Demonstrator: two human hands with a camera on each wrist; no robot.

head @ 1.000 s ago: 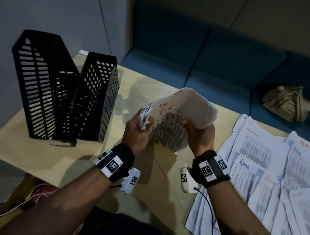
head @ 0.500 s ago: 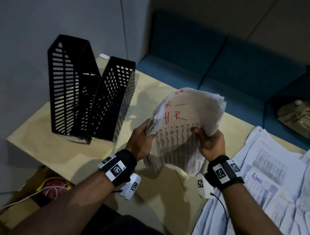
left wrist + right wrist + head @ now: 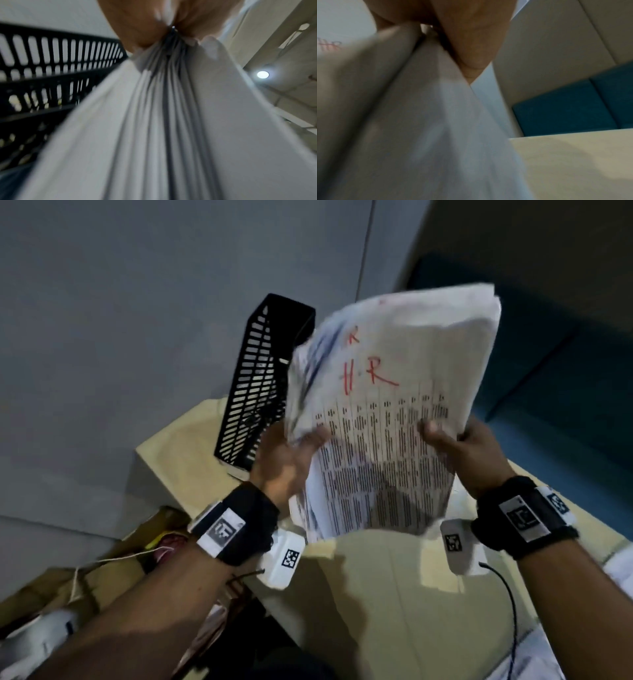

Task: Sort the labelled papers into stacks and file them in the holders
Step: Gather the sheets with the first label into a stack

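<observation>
A thick stack of printed papers point(image 3: 387, 412), its top sheet marked "H.R" in red, is held upright above the table. My left hand point(image 3: 291, 453) grips its left edge and my right hand point(image 3: 459, 446) grips its right edge. The left wrist view shows the sheet edges point(image 3: 168, 121) fanned out below the pinching fingers point(image 3: 147, 23). In the right wrist view the stack point(image 3: 402, 121) fills the left side under my hand point(image 3: 462, 33). A black slotted file holder point(image 3: 260, 385) stands just behind and left of the stack; the second holder is hidden by the papers.
The pale wooden table point(image 3: 394, 594) ends in a corner at the left. A grey wall point(image 3: 137, 337) rises behind the holder. Blue sofa cushions point(image 3: 565, 354) lie beyond the table. A cardboard box with cords point(image 3: 102, 570) sits on the floor at lower left.
Both hands have lifted the H.R stack higher and carried it left toward the holders. The view has swung left, so the spread papers at the right have almost left the frame.
</observation>
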